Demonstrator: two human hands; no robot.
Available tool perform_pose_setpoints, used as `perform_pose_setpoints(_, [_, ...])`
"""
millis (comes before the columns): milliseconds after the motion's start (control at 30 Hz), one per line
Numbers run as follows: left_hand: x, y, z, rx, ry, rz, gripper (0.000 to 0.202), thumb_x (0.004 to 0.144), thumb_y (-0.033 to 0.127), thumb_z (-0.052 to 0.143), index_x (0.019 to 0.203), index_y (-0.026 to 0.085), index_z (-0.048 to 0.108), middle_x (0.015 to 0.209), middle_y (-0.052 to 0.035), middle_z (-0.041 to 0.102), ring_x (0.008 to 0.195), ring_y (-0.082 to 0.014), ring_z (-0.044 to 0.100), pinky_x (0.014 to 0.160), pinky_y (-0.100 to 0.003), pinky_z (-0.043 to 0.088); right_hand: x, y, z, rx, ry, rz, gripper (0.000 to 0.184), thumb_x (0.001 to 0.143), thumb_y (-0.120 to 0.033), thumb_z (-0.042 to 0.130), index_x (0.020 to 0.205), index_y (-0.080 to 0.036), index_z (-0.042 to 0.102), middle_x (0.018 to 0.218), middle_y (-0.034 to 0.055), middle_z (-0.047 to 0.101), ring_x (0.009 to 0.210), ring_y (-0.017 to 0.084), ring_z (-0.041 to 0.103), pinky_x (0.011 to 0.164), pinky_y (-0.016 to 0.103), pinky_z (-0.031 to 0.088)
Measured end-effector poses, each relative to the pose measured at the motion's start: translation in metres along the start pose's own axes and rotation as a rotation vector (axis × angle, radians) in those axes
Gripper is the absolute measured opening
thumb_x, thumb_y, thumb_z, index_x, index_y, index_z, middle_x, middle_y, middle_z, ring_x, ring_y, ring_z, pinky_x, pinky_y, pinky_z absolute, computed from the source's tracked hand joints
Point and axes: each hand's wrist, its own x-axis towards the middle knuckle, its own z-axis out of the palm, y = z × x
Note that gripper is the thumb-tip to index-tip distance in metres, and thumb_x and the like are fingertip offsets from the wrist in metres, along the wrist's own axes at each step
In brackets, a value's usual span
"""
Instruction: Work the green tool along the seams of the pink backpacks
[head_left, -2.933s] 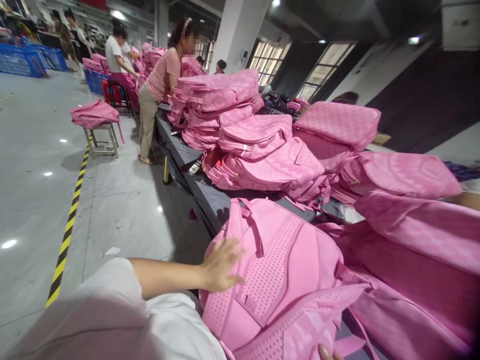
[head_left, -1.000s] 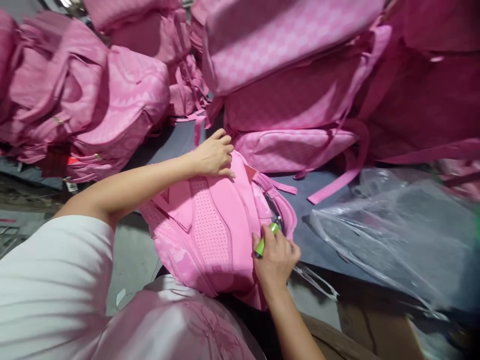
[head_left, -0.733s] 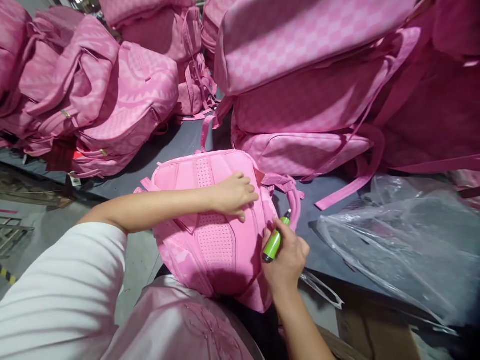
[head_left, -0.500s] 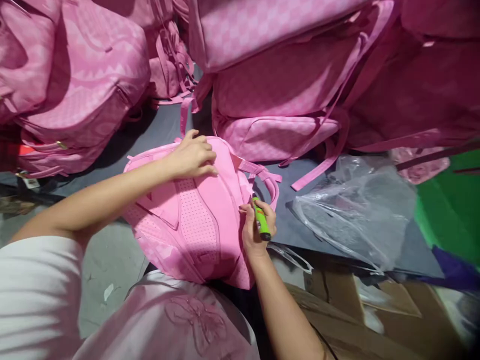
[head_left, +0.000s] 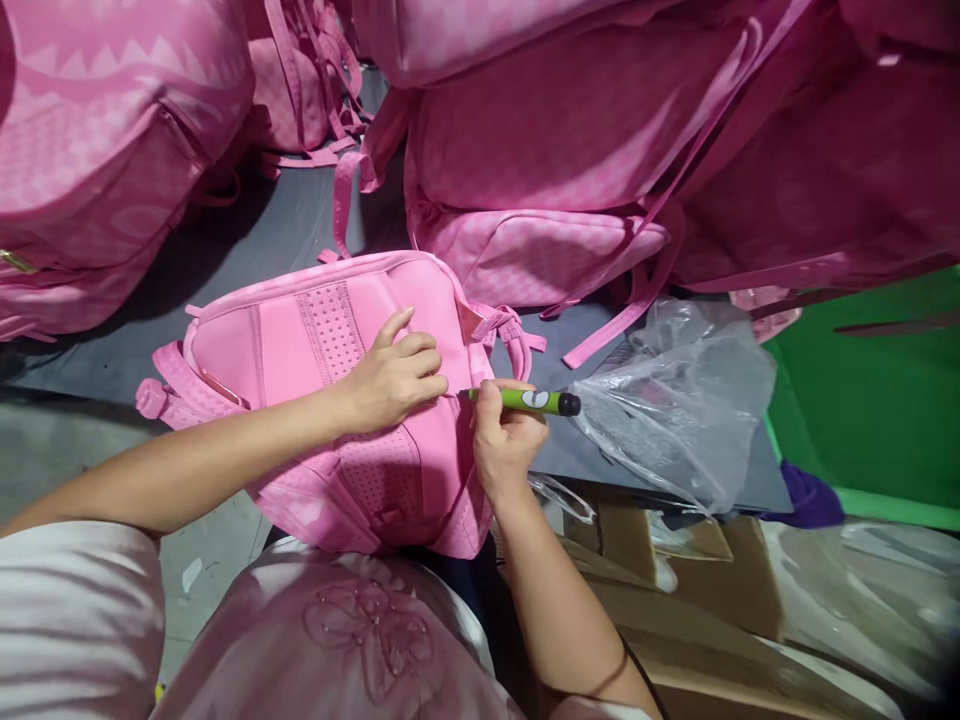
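A pink backpack lies with its padded back panel up, partly on the table and partly over my lap. My left hand rests on this panel, fingers spread and slightly bent; its thumb is hidden. Between the thumb and fingers of my right hand is a green marker pen with a black end. The pen lies nearly level, its tip pointing left at the panel's side edge, close to my left fingers. Whether the tip touches the fabric I cannot tell. A looped pink strap sits just beyond the pen.
More pink backpacks are piled at the back, with another pink backpack on the left. Clear plastic bags lie on the dark table to the right. Below stand cardboard boxes; a green surface is at far right.
My left hand has come down from the backpack's top edge onto the panel. The marker has swung from steep to nearly level, tip now leftward. More of the panel and its left strap shows.
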Motion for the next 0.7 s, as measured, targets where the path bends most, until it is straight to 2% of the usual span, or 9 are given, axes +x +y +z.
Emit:
perform_pose_setpoints(67, [-0.002,0.0,0.001,0.024,0.062,0.013,0.021,0.099,0.025,0.052,0.082,0.022,0.064,0.08,0.0031,0.063,0.098,-0.0158,0.055,0.123,-0.052,0.024,-0.001,0.004,0.0,-0.021,-0.024,-0.038,0.029,0.095,-0.041,0.06,0.082,-0.016,0.066,0.069,0.0021,0.068,0.054,0.014,0.06,0.054,0.026,0.048])
perform_pose_setpoints(167, [-0.002,0.001,0.003,0.047,0.082,0.021,0.02,0.098,0.023,0.053,0.081,0.022,0.063,0.081,0.004,0.063,0.098,-0.0147,0.055,0.125,-0.048,0.021,0.0,0.006,-0.001,-0.081,-0.018,-0.047,0.028,0.096,-0.041,0.058,0.081,-0.017,0.065,0.067,0.0013,0.067,0.051,0.013,0.058,0.053,0.026,0.047])
perform_pose_setpoints(367, [-0.002,0.001,0.004,0.068,0.028,0.002,0.024,0.1,0.027,0.051,0.08,0.024,0.064,0.082,0.0047,0.064,0.099,-0.015,0.057,0.124,-0.051,0.025,0.001,0.004,-0.002,-0.122,-0.039,-0.072,0.029,0.096,-0.04,0.057,0.079,-0.017,0.065,0.065,0.0019,0.066,0.05,0.013,0.058,0.053,0.027,0.047])
perform_pose_setpoints(567, [-0.002,0.001,0.006,0.079,0.018,0.002,0.026,0.101,0.026,0.048,0.08,0.024,0.064,0.082,0.0043,0.064,0.098,-0.0148,0.057,0.123,-0.051,0.027,0.005,0.001,-0.003,-0.112,-0.064,-0.023,0.029,0.095,-0.04,0.057,0.079,-0.017,0.065,0.063,0.001,0.066,0.049,0.014,0.059,0.05,0.027,0.046])
perform_pose_setpoints(700, [-0.001,0.0,0.006,0.088,0.073,0.01,0.025,0.1,0.025,0.05,0.079,0.024,0.063,0.08,0.0048,0.063,0.097,-0.0148,0.056,0.122,-0.048,0.027,0.01,-0.002,-0.003,-0.123,-0.115,-0.015,0.032,0.095,-0.041,0.056,0.077,-0.017,0.066,0.063,0.0018,0.067,0.046,0.013,0.057,0.05,0.026,0.045])
